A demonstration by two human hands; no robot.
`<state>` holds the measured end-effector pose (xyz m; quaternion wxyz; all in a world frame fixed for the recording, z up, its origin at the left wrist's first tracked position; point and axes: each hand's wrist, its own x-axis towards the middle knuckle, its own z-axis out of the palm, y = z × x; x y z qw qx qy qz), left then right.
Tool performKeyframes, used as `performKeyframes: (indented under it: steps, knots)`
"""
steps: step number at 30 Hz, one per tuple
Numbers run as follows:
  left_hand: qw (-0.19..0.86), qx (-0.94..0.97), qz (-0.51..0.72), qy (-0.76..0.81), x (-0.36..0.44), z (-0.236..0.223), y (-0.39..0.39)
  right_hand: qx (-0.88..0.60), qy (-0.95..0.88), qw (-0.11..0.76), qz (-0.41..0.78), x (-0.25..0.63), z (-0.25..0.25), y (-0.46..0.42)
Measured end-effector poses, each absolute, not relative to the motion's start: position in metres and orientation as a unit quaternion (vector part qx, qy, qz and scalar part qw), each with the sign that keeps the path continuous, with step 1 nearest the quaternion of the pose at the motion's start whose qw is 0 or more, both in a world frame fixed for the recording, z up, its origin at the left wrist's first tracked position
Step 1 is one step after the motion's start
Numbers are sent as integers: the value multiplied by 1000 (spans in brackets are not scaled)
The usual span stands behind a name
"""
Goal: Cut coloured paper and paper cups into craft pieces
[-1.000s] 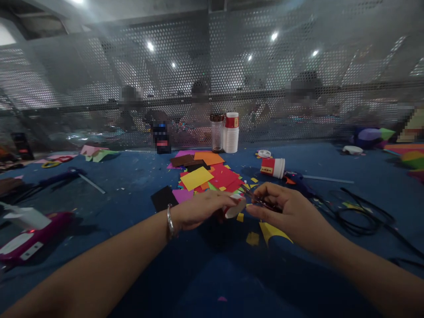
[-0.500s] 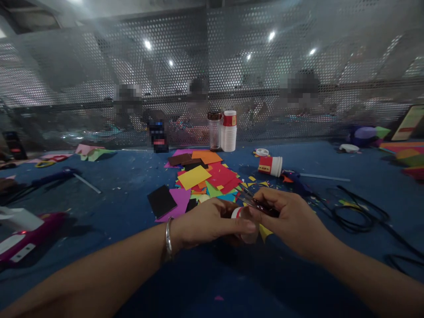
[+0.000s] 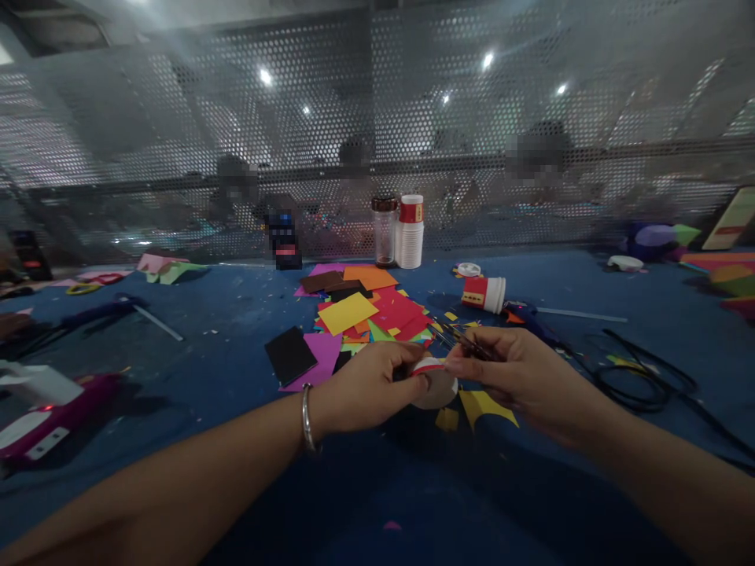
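My left hand (image 3: 374, 387), with a silver bangle at the wrist, is closed on a small red-and-white paper cup (image 3: 435, 390). The cup is tilted so that a round, pale face shows; my fingers hide part of its side. Scissors (image 3: 465, 343) are in my right hand (image 3: 512, 369), their blades pointing up and to the left beyond the cup. The right fingertips are at the cup's right edge; whether they touch it I cannot tell. Just below the hands lie yellow paper scraps (image 3: 487, 407) on the blue table (image 3: 354, 495).
Coloured paper sheets (image 3: 348, 314) lie piled ahead. Behind them stand a clear jar (image 3: 385, 234) and a stack of cups (image 3: 411, 240). To the right are a red-and-white cup (image 3: 484, 295) on its side, a glue gun (image 3: 534, 321) and a looped black cable (image 3: 634, 377).
The cup has turned in my left hand, bringing its round face more into view. My right hand has shifted slightly up with the scissors, and more of the yellow scraps shows.
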<state>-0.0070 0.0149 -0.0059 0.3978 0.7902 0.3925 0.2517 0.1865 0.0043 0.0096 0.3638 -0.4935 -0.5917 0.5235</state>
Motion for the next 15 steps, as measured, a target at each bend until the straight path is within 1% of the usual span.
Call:
performKeyframes:
  steps: [4, 7, 11, 15]
  knots:
    - [418, 793, 280, 343, -9, -6, 16, -468, -586, 357, 557, 187, 12, 4]
    - [443, 776, 297, 336, -10, -8, 19, -463, -611, 355, 535, 189, 11, 5]
    - [491, 720, 351, 343, -10, -13, 26, -460, -702, 377, 392, 193, 8, 9]
    - [505, 672, 409, 356, -11, -15, 30, -460, -771, 353, 264, 197, 5, 8]
